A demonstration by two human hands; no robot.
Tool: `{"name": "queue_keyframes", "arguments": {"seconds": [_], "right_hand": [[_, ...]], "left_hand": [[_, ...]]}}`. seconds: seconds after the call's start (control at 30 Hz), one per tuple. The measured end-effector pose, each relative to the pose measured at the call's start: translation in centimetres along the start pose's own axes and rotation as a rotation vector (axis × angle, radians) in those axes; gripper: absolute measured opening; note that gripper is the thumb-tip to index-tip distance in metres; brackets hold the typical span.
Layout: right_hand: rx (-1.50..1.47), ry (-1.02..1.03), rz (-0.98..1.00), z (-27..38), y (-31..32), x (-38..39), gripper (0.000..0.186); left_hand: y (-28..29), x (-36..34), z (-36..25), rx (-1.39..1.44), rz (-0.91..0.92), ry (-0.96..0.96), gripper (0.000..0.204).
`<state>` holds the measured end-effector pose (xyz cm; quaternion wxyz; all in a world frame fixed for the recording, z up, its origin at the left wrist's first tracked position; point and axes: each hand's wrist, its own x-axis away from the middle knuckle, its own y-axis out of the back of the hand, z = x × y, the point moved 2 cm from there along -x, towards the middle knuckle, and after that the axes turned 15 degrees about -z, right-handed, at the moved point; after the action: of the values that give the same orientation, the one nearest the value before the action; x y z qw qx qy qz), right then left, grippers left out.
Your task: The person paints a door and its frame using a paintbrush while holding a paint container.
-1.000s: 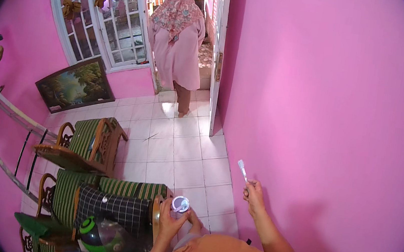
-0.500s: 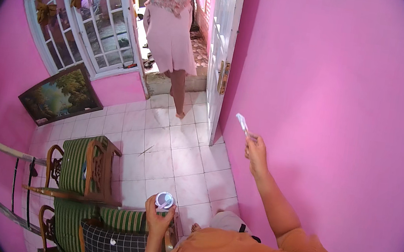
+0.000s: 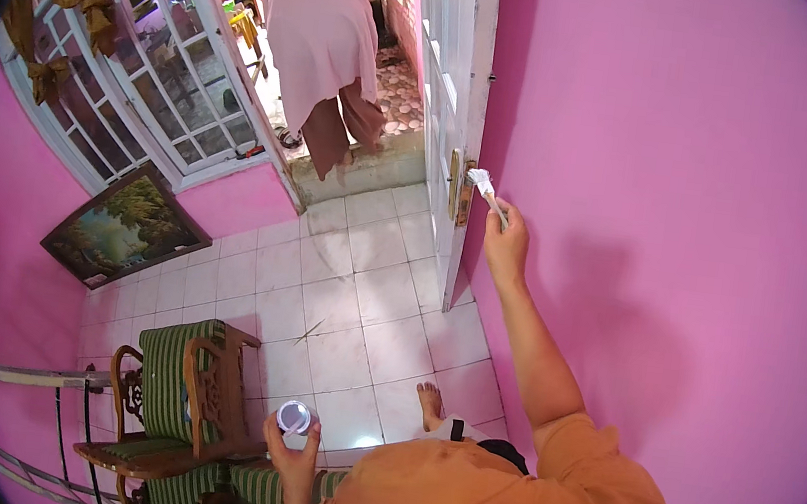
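Note:
A paintbrush point(image 3: 485, 188) with white paint on its bristles is gripped in my right hand point(image 3: 506, 236), fingers closed round the handle. The bristles are at the edge of the white door point(image 3: 452, 87), beside its metal lock plate point(image 3: 464, 199); whether they touch it I cannot tell. Lower down, my left hand point(image 3: 293, 453) holds a small round paint tub point(image 3: 294, 417) upright. Its opening faces up, and a pale strip shows at its rim.
A person point(image 3: 317, 40) in a pale pink top bends forward in the doorway. Against the wall below the window point(image 3: 186, 54) leans a framed painting point(image 3: 128, 226). Green-striped wooden armchairs point(image 3: 177, 375) and a ladder-like frame point(image 3: 36, 376) stand at the left. Pink wall point(image 3: 694, 187) rises at the right.
My right hand has moved forward, bringing the brush to the door edge. The tub has shifted left in view. The person has stepped farther through the doorway and bends lower.

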<state>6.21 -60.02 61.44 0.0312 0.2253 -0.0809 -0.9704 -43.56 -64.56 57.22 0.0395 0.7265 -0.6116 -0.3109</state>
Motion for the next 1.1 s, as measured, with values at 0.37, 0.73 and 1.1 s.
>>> {"name": "queue_keyframes", "arguments": {"seconds": [0.37,0.73,1.1], "right_hand": [[0.041,-0.067,0.047,1.0,-3.6,-3.3,0.029],[-0.002,-0.032,-0.082,4.9,-3.0,-4.5,0.028],[-0.041,-0.076,-0.083,5.6,-4.4,-3.8,0.029]], "left_hand": [[-9.7,-10.3,-1.8,0.018,0.089,-0.092,0.060],[-12.5,-16.6,-2.3,0.076,0.219,-0.219,0.055],[-13.5,-18.1,-1.6,0.121,0.245,-0.222,0.055]]}}
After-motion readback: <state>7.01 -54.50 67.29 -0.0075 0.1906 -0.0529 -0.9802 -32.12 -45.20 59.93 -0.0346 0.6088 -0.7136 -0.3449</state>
